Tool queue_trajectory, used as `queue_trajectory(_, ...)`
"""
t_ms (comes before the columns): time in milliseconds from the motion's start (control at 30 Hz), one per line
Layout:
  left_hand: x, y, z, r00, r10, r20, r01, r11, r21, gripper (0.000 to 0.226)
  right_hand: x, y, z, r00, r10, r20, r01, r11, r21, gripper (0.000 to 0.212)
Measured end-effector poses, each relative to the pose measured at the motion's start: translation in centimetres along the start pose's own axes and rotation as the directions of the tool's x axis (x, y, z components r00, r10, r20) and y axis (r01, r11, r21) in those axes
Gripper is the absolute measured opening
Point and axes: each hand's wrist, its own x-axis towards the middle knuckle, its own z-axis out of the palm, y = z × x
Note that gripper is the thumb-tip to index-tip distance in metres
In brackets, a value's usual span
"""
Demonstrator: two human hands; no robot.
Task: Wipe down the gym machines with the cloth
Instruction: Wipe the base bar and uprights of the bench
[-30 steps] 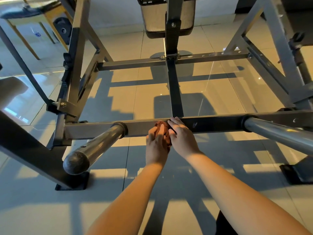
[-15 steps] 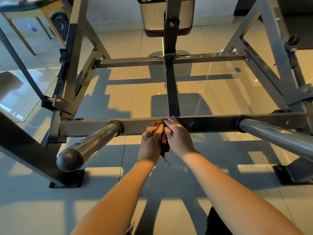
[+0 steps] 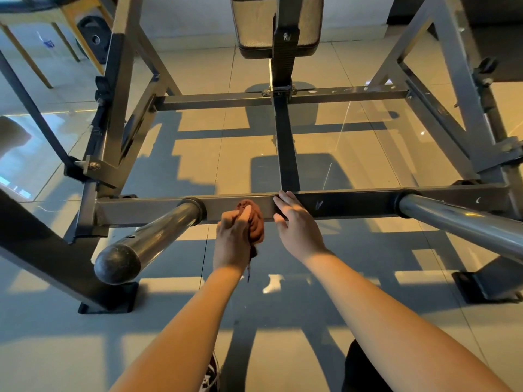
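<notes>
A grey steel gym machine frame fills the view; its near crossbar (image 3: 353, 203) runs left to right in front of me. My left hand (image 3: 232, 241) grips a bunched reddish-brown cloth (image 3: 254, 222) and holds it against the crossbar, a little left of the centre post (image 3: 286, 154). My right hand (image 3: 297, 224) rests with fingers straight on the crossbar just right of the cloth, at the foot of the centre post, apart from the cloth.
Two round chrome pegs stick out toward me from the crossbar: one at left (image 3: 147, 241), one at right (image 3: 464, 222). A padded seat (image 3: 254, 26) hangs at the top centre. A black weight plate (image 3: 92, 38) and wooden table legs stand far left on the tiled floor.
My hands, pressed together on the cloth before, have separated: the left one has slid the cloth to the left along the crossbar, and the right one has let go and lies flat on the bar.
</notes>
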Motion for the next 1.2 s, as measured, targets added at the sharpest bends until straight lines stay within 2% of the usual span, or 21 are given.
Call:
queue_trajectory(67,-0.2,-0.6,0.3,0.999,-0.03,-0.034,0.031,0.999,0.023,0.041,-0.1,-0.2,0.1,1.0,0.011,0.008,-0.011,1.0,-0.002,0.047)
queue_trajectory(133,-0.2,0.6,1.3,0.997,-0.075,-0.008,0.075,0.997,0.003,0.035,-0.1,-0.3,0.0,0.999,0.012,0.036,-0.012,1.0,-0.015,0.049)
queue_trajectory(233,-0.4,3.1,2.1,0.998,-0.008,0.057,0.014,0.994,-0.107,0.029,-0.3,-0.2,-0.4,0.997,0.014,0.075,-0.01,0.998,-0.057,0.052)
queue_trajectory(333,-0.1,2.8,1.3,0.992,0.07,0.102,-0.066,0.997,-0.04,0.028,-0.6,0.6,-0.6,0.997,0.035,0.071,-0.031,0.998,-0.054,0.05)
queue_trajectory(433,0.2,1.4,0.6,0.998,-0.049,0.034,0.051,0.997,-0.057,0.031,-0.8,1.1,-0.6,0.997,0.042,0.067,-0.039,0.998,-0.04,0.049)
queue_trajectory(500,0.3,1.5,1.0,0.997,-0.078,0.005,0.079,0.996,-0.037,0.035,-0.7,0.8,-0.6,0.994,0.058,0.096,-0.057,0.998,-0.021,0.052)
queue_trajectory(567,0.2,3.1,1.3,0.994,-0.083,0.07,0.089,0.992,-0.091,0.032,-0.7,0.3,-0.9,0.987,0.064,0.145,-0.069,0.997,0.03,0.056)
queue_trajectory(633,0.1,4.9,1.7,0.988,-0.048,0.146,0.072,0.983,-0.166,0.028,-1.1,0.2,-1.8,0.983,0.099,0.156,-0.11,0.992,0.062,0.055)
queue_trajectory(733,0.2,5.8,2.1,0.983,-0.07,0.17,0.097,0.983,-0.154,0.031,-3.0,1.0,-3.8,0.966,0.234,0.113,-0.243,0.967,0.077,0.05)
queue_trajectory(833,-0.1,7.0,2.1,0.98,-0.086,0.179,0.121,0.974,-0.193,0.035,-4.3,1.1,-3.9,0.939,0.324,0.118,-0.345,0.897,0.276,0.047)
queue_trajectory(933,-0.5,8.0,2.9,0.979,-0.047,0.199,0.108,0.947,-0.304,0.038,-4.4,0.6,-2.8,0.957,0.288,0.04,-0.278,0.865,0.417,0.046)
queue_trajectory(1033,-0.3,8.5,3.5,0.973,-0.017,0.228,0.099,0.931,-0.353,0.036,-4.6,1.5,-3.3,0.911,0.406,-0.071,-0.323,0.811,0.487,0.041)
queue_trajectory(1133,0.1,9.5,3.6,0.933,0.162,0.322,-0.063,0.953,-0.295,0.041,-4.9,4.0,-5.2,0.861,0.448,-0.241,-0.337,0.857,0.39,0.038)
queue_trajectory(1200,0.4,9.7,3.7,0.928,0.242,0.283,-0.184,0.959,-0.217,0.042,-4.6,5.5,-6.0,0.807,0.469,-0.359,-0.358,0.872,0.334,0.036)
